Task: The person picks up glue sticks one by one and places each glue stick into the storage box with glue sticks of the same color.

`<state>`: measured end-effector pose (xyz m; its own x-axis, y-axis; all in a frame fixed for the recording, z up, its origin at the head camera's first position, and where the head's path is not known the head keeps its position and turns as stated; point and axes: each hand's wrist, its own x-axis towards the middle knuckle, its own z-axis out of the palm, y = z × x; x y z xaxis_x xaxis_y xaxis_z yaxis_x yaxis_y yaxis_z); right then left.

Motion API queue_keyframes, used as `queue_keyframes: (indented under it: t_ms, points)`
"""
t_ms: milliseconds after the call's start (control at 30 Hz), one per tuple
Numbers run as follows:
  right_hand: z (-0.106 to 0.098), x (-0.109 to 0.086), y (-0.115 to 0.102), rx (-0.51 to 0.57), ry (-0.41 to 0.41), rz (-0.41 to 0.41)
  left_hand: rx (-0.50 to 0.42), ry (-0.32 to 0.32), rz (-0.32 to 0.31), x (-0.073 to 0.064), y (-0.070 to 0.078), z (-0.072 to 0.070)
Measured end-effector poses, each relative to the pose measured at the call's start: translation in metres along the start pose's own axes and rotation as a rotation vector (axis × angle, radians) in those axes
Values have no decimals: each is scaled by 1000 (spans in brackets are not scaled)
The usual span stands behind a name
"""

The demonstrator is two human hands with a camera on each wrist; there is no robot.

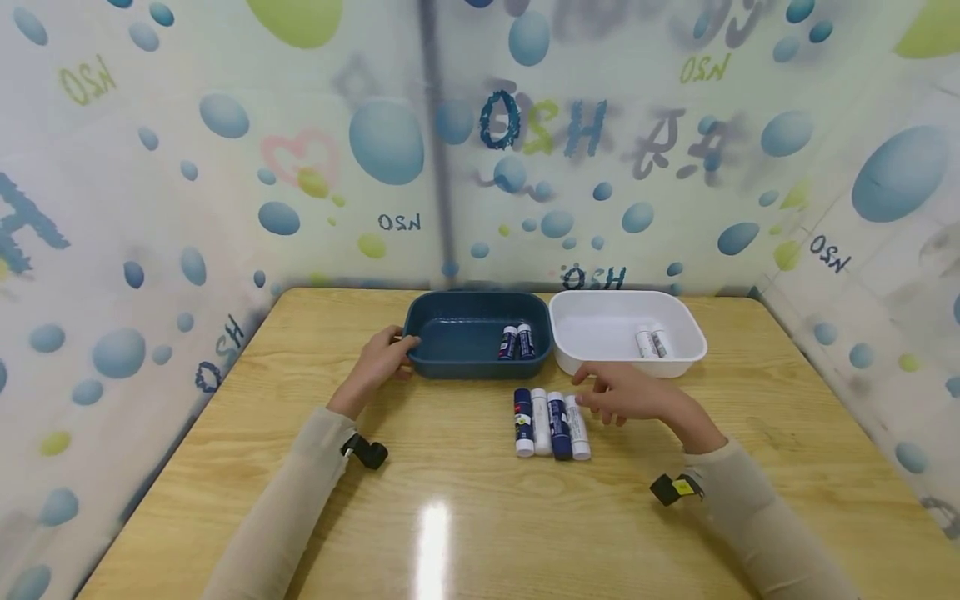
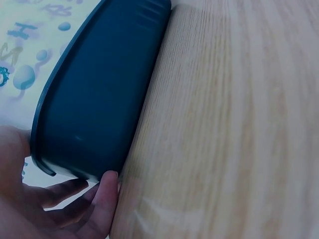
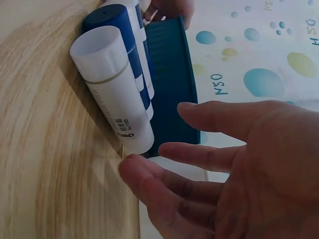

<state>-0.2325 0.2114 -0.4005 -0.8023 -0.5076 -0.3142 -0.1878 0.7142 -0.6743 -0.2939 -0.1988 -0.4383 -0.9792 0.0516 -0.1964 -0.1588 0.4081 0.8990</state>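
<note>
My left hand (image 1: 381, 357) holds the left end of a dark blue plastic bin (image 1: 465, 369), its thumb at the rim and its fingers against the outer end wall (image 2: 79, 164). Several glue sticks lie side by side on the table, white ones alternating with blue ones. My right hand (image 1: 626, 392) hovers at the right end of this row, fingers parted and slightly bent, holding nothing. Nearest its fingertips (image 3: 132, 167) is a white glue stick (image 3: 117, 94); whether they touch it, I cannot tell.
Two blue glue sticks (image 1: 517, 342) lie inside the blue bin. Beside it stands a white bin (image 1: 600, 358) with two white glue sticks (image 1: 651, 342). The wooden table (image 1: 525, 533) ends at a patterned backdrop (image 1: 480, 208) behind the bins and along both sides.
</note>
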Motion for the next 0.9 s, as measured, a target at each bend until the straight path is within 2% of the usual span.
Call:
queue_keyframes:
  t_ms: [467, 900]
  points:
    - [11, 4, 2, -17, -68, 69, -20, 0, -5, 2, -2, 1]
    - [15, 4, 0, -41, -87, 55, -10, 19, 22, -1, -2, 3]
